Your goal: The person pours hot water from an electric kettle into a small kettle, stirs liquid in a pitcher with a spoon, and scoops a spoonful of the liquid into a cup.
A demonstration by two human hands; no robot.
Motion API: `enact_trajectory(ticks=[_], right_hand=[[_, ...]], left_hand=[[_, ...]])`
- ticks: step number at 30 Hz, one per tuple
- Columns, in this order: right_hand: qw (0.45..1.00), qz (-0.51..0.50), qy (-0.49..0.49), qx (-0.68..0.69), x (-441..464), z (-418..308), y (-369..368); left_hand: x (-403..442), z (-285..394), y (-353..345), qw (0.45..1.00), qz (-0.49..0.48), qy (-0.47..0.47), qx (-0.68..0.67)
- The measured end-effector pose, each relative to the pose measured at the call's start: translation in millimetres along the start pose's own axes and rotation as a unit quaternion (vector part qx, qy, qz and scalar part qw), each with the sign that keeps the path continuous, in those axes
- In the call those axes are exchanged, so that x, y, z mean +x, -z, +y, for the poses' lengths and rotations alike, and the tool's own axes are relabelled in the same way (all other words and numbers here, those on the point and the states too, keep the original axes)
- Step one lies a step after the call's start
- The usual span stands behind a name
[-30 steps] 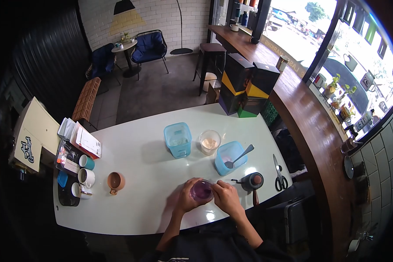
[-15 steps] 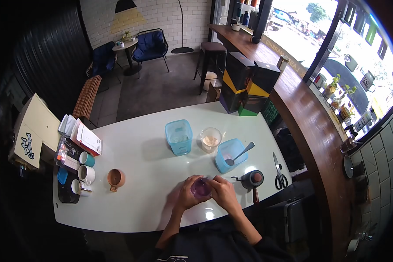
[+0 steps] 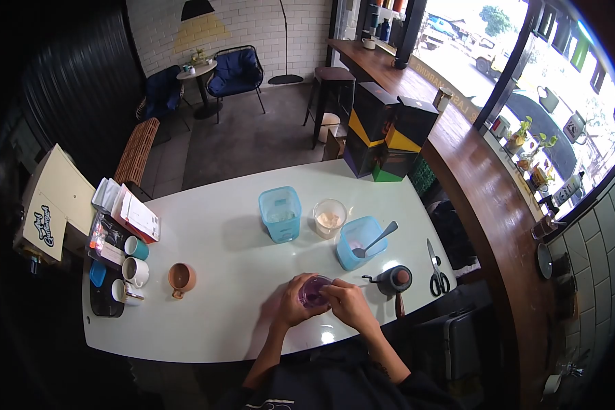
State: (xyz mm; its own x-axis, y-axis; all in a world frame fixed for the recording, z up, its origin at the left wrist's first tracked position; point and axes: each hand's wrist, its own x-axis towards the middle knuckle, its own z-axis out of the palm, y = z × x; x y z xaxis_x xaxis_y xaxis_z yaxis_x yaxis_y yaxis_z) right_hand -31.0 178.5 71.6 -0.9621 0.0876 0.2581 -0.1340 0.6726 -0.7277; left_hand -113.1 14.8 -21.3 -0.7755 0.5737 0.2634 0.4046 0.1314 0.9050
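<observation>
Head view: both bare hands meet over a clear cup (image 3: pixel 313 292) of purple liquid near the front edge of the white table (image 3: pixel 219 324). The left hand (image 3: pixel 294 305) wraps around the cup's side, gripping it; the right hand (image 3: pixel 349 302) is curled closed at its rim, fingertips over the opening, and whatever they may pinch is hidden. Just right of that hand sits a dark grey pot (image 3: pixel 395 279) with a wooden handle, and farther right lie black-handled scissors (image 3: pixel 437 275), blades pointing away from the person. Beyond the hands, a blue plastic container (image 3: pixel 349 254) holds a spoon (image 3: pixel 379 239) leaning on its rim; near it are a clear tumbler (image 3: pixel 329 220) with pale contents and a second blue tub (image 3: pixel 280 216). Well apart, toward the left, stands a brown mug (image 3: pixel 182 278), its handle toward the person. Past it, a teal mug (image 3: pixel 136 248) and a white mug (image 3: pixel 135 272) stand beside a black tray (image 3: pixel 107 307). Black boxes (image 3: pixel 396 133) with yellow panels are stacked at the far right corner.
</observation>
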Motion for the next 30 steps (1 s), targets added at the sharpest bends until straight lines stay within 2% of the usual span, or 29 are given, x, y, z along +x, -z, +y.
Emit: enact_trajectory(ticks=[8,14,17,25,30], right_hand=[[1.000,0.012,-0.017,-0.009,0,3,-4],[0.998,0.038,-0.021,-0.043,1,2,0],[0.998,0.031,-0.023,-0.054,1,2,0],[1.000,0.002,-0.003,0.012,0,-1,-5],[0.999,0.012,-0.033,0.029,0,0,-5]], left_hand=[[-1,-4,-3,0.998,0.003,0.035,-0.050],[2,8,1,0.999,0.010,0.025,-0.040],[2,8,2,1.000,-0.001,-0.009,0.009],[0,1,0,0.999,0.004,0.028,-0.039],[-1,-2,-3,0.998,0.004,0.032,-0.060]])
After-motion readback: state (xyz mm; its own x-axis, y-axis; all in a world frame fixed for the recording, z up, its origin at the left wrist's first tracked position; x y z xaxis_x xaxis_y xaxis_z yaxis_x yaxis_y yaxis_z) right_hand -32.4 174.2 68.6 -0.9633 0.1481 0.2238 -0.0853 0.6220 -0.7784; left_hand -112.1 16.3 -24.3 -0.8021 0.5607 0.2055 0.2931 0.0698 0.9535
